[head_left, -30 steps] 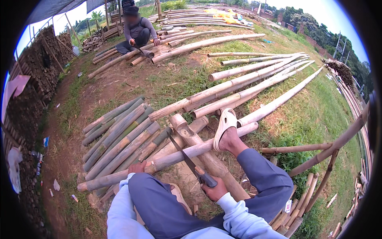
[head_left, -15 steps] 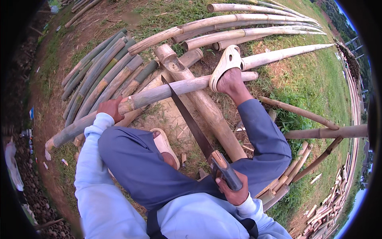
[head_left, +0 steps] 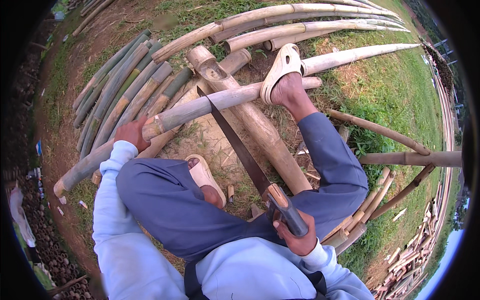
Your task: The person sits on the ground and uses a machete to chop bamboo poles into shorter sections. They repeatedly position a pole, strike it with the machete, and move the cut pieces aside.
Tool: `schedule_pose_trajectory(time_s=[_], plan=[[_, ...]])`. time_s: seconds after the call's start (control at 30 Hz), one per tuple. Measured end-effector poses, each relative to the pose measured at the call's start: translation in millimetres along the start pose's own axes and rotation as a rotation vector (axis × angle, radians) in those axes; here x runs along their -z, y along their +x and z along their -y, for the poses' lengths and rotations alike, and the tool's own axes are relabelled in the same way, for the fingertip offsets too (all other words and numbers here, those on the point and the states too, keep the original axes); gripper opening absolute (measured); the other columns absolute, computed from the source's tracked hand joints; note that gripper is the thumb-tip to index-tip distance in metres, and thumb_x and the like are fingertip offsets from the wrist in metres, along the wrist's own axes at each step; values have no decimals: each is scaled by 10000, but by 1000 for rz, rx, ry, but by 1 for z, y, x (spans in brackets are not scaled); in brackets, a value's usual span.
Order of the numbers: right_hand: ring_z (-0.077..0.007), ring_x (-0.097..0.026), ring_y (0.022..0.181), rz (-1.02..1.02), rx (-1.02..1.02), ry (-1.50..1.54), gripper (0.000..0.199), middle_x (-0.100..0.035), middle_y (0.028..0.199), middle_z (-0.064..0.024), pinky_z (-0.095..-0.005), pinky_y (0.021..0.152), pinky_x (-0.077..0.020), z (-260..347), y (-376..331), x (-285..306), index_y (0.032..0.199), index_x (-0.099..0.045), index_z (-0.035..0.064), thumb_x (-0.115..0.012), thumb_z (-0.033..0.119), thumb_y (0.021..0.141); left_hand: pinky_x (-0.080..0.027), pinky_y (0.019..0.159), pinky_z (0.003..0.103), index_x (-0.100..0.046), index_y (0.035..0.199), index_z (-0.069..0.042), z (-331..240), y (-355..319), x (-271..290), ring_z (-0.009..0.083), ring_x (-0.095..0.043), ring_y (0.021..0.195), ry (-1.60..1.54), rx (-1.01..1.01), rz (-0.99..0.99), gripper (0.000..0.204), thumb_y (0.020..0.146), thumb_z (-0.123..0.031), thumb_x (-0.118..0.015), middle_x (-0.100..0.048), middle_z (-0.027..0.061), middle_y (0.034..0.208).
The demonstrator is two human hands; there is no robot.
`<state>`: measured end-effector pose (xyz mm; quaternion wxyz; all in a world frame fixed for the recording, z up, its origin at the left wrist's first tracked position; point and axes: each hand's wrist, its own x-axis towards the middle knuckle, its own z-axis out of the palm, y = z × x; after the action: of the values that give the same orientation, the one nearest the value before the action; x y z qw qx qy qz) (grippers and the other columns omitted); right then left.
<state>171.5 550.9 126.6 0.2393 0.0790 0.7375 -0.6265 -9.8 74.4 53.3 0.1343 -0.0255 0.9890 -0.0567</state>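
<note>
A long bamboo pole (head_left: 185,111) lies slantwise before me, resting across a thicker notched bamboo post (head_left: 255,129). My left hand (head_left: 132,135) is wrapped round the pole toward its near left end. In my right hand (head_left: 300,237) is the dark handle of a handsaw (head_left: 239,149). The saw's blade runs up and to the left, and its far part touches the pole between my left hand and the post. My foot in a cream clog (head_left: 281,70) presses on the pole right of the post. The other clog (head_left: 207,179) stands on the ground below the pole.
Several cut bamboo lengths (head_left: 120,95) lie in a row at the left. Long bamboo poles (head_left: 295,30) stretch across the grass at the back. A bamboo frame (head_left: 410,158) stands at my right, with a heap of split pieces (head_left: 415,255) farther off.
The view has shifted slightly, so the scene sits a little higher and to the left. Both hands keep their grips, and the saw stays at the same place on the pole.
</note>
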Motion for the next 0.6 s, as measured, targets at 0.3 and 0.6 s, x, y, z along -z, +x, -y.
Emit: schedule_pose_trajectory(time_s=[0.3, 0.6], plan=[[-150, -606, 732, -80, 121, -69, 241, -671, 789, -110, -328, 718, -514, 3, 176, -44, 1046, -679, -40, -750, 140, 902, -564, 852, 513, -547, 1255, -153, -14, 16, 14, 425, -700, 977, 30, -5, -14, 654, 683, -279, -838, -729, 185, 1061], [-81, -633, 936, 5, -29, 41, 405, -721, 1011, -67, -263, 844, -505, -8, 6, 5, 1306, -644, -13, -724, 14, 910, -560, 846, 525, -527, 1219, -149, 2, 7, -4, 416, -699, 977, 4, -24, -57, 637, 684, -280, -848, -714, 172, 1038]])
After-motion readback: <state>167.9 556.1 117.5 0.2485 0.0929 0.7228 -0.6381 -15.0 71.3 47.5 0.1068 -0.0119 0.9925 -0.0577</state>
